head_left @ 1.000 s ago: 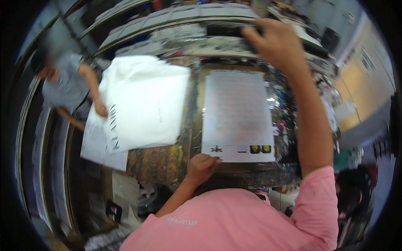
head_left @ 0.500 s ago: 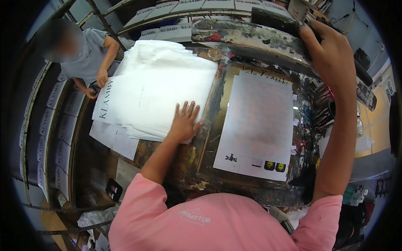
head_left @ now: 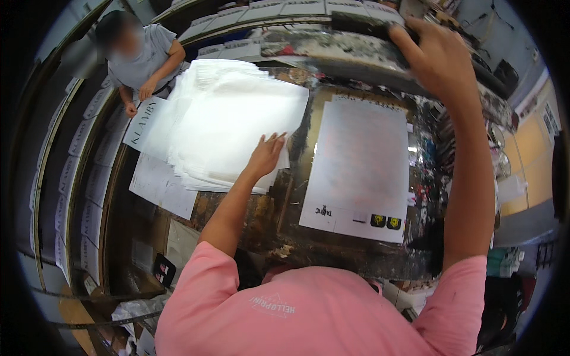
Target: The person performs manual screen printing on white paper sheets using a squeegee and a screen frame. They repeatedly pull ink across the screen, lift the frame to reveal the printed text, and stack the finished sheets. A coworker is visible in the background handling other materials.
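My left hand (head_left: 268, 155) rests on the right edge of a thick stack of white sheets (head_left: 231, 113), fingers stretched forward and slightly apart; its thumb is hard to make out. Raised at the far right, my right hand (head_left: 436, 59) is wrapped round the top of a paint-stained screen printing frame (head_left: 356, 50) with a dark bar (head_left: 371, 25) along it. Below the frame, on a stained board, lies a white sheet (head_left: 362, 160) with a faint reddish blur and small dark and yellow marks. At the stack's left, a person's hands (head_left: 142, 95) are close to a white sheet with dark lettering (head_left: 139, 127).
Shelves (head_left: 89, 196) holding printed white sheets line the left, and more racks (head_left: 285, 12) stand along the back. A loose white sheet (head_left: 163, 184) sticks out beyond the stack. Paint-smeared containers (head_left: 448, 133) crowd the board's right side.
The lettered sheet has shifted left off the stack toward the other person. My left hand has slid forward, its fingers drawn closer together. My right hand still holds the raised frame.
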`<state>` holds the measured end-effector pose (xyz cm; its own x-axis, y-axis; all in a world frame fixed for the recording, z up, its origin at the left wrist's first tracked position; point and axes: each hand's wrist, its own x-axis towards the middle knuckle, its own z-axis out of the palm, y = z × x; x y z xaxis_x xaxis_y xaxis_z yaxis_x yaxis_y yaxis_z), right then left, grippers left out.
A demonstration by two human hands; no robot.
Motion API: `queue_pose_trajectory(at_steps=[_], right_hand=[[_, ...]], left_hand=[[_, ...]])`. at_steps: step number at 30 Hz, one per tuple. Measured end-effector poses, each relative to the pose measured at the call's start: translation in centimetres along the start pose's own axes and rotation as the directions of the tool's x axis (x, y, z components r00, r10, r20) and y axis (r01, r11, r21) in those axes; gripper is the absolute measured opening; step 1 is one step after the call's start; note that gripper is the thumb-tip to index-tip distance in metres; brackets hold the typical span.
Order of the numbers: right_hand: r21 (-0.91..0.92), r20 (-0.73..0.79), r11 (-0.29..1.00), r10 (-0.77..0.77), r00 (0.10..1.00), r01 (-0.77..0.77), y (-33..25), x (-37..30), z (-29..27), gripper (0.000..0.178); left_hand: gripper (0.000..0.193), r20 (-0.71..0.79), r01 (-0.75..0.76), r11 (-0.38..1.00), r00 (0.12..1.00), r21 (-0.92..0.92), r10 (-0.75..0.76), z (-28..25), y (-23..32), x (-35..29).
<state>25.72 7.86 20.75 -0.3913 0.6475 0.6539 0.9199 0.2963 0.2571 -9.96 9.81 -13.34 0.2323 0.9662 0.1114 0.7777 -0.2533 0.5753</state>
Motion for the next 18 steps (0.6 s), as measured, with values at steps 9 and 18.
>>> queue_pose_trajectory(at_steps=[9, 18], right_hand=[[0.255, -0.011, 0.959, 0.126, 0.992, -0.119, -0.6, -1.4, -0.6, 0.061], [0.222, -0.107, 0.974, 0.077, 0.991, -0.052, 0.5, -2.1, -0.2, 0.059]], left_hand=[[0.059, 0.18, -0.44, 0.862, 0.896, 0.251, 0.405, 11.2, 10.7, -2.5], [0.054, 0.355, -0.697, 0.715, 0.683, 0.056, 0.638, 16.0, 17.6, 0.7]])
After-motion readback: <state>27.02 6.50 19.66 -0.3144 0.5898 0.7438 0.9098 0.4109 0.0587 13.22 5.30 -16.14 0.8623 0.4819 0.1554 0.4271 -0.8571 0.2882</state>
